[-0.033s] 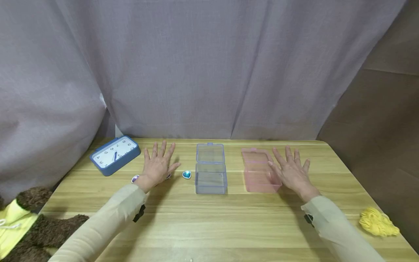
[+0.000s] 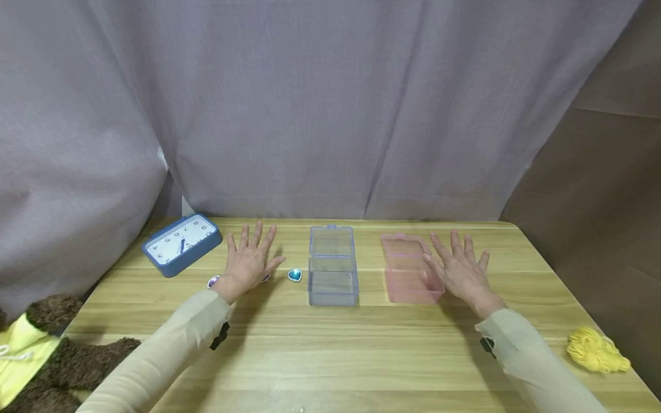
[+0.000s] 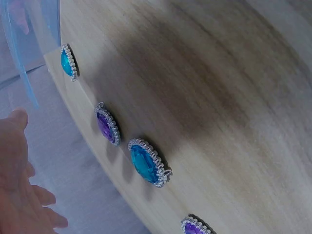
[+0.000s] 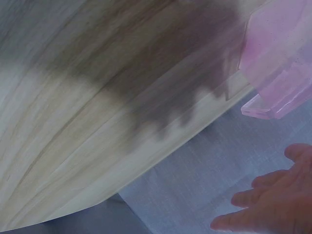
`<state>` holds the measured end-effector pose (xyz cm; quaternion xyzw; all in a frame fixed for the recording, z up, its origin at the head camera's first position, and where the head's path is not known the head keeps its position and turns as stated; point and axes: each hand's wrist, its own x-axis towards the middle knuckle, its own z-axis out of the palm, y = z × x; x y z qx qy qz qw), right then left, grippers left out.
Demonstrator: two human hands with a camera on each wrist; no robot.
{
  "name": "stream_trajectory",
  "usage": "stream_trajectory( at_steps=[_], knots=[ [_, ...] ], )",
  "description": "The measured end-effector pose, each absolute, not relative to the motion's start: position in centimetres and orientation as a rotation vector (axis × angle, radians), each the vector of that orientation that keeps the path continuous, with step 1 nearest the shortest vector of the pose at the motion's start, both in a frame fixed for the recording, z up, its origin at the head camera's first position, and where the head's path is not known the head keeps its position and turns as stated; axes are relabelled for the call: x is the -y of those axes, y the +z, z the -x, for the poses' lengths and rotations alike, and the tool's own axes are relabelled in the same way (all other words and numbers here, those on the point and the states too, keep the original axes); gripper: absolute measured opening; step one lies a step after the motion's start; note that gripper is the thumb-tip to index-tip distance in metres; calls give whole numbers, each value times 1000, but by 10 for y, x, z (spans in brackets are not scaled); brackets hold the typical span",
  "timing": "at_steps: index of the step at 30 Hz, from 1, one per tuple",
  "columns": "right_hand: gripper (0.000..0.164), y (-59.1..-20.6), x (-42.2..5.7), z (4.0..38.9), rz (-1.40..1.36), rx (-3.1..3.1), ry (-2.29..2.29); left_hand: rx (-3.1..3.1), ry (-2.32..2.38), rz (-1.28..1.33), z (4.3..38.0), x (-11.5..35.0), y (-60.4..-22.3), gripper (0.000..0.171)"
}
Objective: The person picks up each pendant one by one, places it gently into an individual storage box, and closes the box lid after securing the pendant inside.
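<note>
Clearly, your left hand (image 2: 248,267) and right hand (image 2: 462,275) are well apart, fingers spread. Your left hovers over a row of two blue gems (image 3: 144,162) and two purple gems (image 3: 106,126); your right hovers by the right side of the pink box (image 2: 415,296). A gap separates that from the blue box (image 2: 333,299), mid-counter; both are open, lids toward the far edge of the counter (image 2: 330,355). Broad room stretches on your near side. A clock (image 2: 193,257) sits near the far left corner, yarn (image 2: 596,350) beside the right edge.
</note>
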<state>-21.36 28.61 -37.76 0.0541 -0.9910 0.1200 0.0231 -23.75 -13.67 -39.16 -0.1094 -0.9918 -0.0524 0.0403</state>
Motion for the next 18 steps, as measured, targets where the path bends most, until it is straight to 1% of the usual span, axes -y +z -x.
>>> stream_trajectory(
  at_steps=[11,15,18],
  knots=[
    [68,-379,-291,212,-171,3086,435,3048,-211,325,235,143,-390,73],
    [64,-380,-297,210,-257,3033,606,2978,-424,367,236,153,-388,66],
    [60,-382,-305,207,-347,2975,795,2892,-669,419,237,165,-383,56]
  ],
)
